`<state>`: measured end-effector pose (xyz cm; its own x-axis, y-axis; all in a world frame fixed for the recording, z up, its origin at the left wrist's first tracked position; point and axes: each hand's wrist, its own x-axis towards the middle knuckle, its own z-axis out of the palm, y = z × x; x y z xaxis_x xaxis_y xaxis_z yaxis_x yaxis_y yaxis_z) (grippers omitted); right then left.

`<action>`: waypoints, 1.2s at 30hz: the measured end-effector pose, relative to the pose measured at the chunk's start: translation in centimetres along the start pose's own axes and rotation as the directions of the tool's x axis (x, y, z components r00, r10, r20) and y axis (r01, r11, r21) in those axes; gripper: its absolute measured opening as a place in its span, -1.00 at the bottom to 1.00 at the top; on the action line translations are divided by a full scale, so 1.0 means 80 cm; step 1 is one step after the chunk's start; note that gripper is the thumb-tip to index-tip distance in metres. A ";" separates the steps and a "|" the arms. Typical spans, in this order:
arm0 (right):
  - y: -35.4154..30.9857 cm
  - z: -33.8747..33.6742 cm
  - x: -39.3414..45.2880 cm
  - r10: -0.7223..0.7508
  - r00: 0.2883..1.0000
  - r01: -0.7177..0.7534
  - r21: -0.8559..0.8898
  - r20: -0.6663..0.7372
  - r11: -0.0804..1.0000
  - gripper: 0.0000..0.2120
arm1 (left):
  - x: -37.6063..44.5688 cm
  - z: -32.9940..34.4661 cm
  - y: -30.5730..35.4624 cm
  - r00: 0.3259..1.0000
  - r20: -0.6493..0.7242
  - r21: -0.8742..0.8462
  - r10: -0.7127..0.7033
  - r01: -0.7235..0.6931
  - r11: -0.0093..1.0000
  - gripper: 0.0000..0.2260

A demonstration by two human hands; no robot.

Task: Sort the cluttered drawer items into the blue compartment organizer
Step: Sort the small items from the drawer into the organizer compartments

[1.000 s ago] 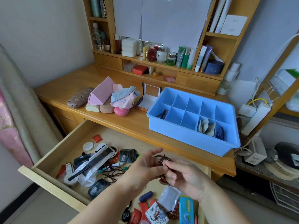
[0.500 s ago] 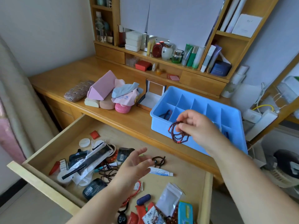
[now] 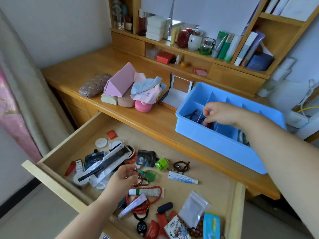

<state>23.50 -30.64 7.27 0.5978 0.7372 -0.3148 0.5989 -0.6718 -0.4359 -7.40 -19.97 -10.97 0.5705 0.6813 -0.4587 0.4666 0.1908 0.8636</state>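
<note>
Over the blue organizer (image 3: 215, 140), the right hand (image 3: 222, 113) pinches a bead bracelet (image 3: 202, 120), lowering it into a front compartment. Next, let go. Down in the drawer (image 3: 222, 192), the left hand (image 3: 123, 178) pinches a brown cord bracelet (image 3: 140, 178).

A wooden desk (image 3: 107, 66) fills the middle, its shelf hutch (image 3: 269, 42) up at one o'clock, white walls (image 3: 57, 26) behind, a pink curtain (image 3: 12, 109) at nine o'clock.

Bead bracelet (image 3: 203, 120) pinched over blue organizer (image 3: 215, 144)
</note>
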 end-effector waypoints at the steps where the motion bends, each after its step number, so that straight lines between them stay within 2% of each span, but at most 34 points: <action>1: 0.002 -0.001 0.003 0.000 1.000 0.000 -0.046 -0.012 0.999 -0.81 | 0.002 0.000 -0.002 1.000 0.000 0.037 0.005 -0.005 0.999 -0.76; 4: 0.009 0.003 0.008 -0.027 0.979 -0.024 -0.245 -0.204 0.969 -0.85 | 0.006 0.000 -0.008 0.998 -0.012 0.260 0.069 -0.064 0.963 -0.78; 6: 0.008 0.007 0.001 -0.071 0.934 -0.001 -0.199 -0.351 0.980 -0.85 | 0.008 0.000 -0.012 0.986 -0.033 0.421 0.161 -0.133 0.897 -0.80; 8: 0.001 0.014 -0.014 -0.170 0.871 0.098 -0.175 -0.462 0.980 -0.90 | 0.012 0.001 -0.013 0.969 0.001 0.610 0.246 -0.195 0.768 -0.79; 10: -0.011 0.035 -0.040 -0.346 0.769 0.261 -0.231 -0.537 0.937 -0.94 | 0.018 0.005 -0.013 0.970 0.092 0.764 0.226 -0.215 0.609 -0.75; 12: -0.021 0.071 -0.073 -0.511 0.675 0.416 -0.297 -0.532 0.860 -0.94 | 0.022 0.012 -0.012 0.973 0.162 0.843 0.164 -0.223 0.490 -0.72; 13: -0.023 0.094 -0.088 -0.554 0.670 0.465 -0.302 -0.495 0.832 -0.94 | 0.025 0.015 -0.012 0.974 0.172 0.855 0.146 -0.221 0.470 -0.75; 14: -0.021 0.120 -0.099 -0.570 0.696 0.496 -0.281 -0.437 0.821 -0.93 | 0.027 0.017 -0.012 0.976 0.165 0.855 0.140 -0.213 0.473 -0.79; 16: -0.011 0.172 -0.113 -0.524 0.806 0.491 -0.182 -0.274 0.852 -0.90 | 0.031 0.020 -0.010 0.983 0.128 0.864 0.132 -0.176 0.471 -0.83; 18: 0.003 0.220 -0.119 -0.426 0.898 0.420 -0.080 -0.111 0.904 -0.89 | 0.035 0.024 -0.009 0.985 0.117 0.887 0.124 -0.160 0.433 -0.84; 20: 0.014 0.258 -0.122 -0.318 0.947 0.318 0.007 -0.038 0.948 -0.89 | 0.036 0.028 -0.008 0.986 0.131 0.886 0.104 -0.163 0.434 -0.84; 23: 0.020 0.284 -0.127 -0.187 0.982 0.188 0.107 -0.025 0.976 -0.92 | 0.030 0.033 -0.001 0.967 0.224 0.828 0.125 -0.256 0.499 -0.85; 25: 0.021 0.287 -0.130 -0.156 0.987 0.159 0.151 -0.031 0.976 -0.92 | 0.019 0.033 0.008 0.936 0.297 0.729 0.188 -0.349 0.589 -0.89; 29: 0.016 0.278 -0.130 -0.228 0.970 0.242 0.261 -0.080 0.935 -0.75 | -0.025 0.040 0.036 0.870 0.424 0.459 0.252 -0.446 0.768 -0.90; 31: 0.008 0.272 -0.129 -0.232 0.971 0.233 0.407 -0.054 0.883 -0.78 | -0.045 0.044 0.058 0.845 0.435 0.278 0.312 -0.455 0.846 -0.86; 33: 0.001 0.262 -0.128 -0.175 0.984 0.122 0.603 0.030 0.788 -0.84 | -0.057 0.041 0.080 0.837 0.418 0.052 0.354 -0.411 0.910 -0.87; 34: 0.002 0.259 -0.127 -0.154 0.987 0.082 0.651 0.055 0.755 -0.81 | -0.060 0.037 0.090 0.839 0.404 -0.038 0.364 -0.383 0.923 -0.87; 36: 0.009 0.257 -0.126 -0.104 0.994 0.068 0.634 0.020 0.770 -0.81 | -0.061 0.023 0.104 0.856 0.357 -0.174 0.375 -0.333 0.927 -0.81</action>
<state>6.92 -37.04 -7.23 0.5213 0.8045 -0.2846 0.1642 -0.4219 -0.8917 -5.05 -23.05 -1.96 0.9043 0.4020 -0.1435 0.1246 0.0731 0.9895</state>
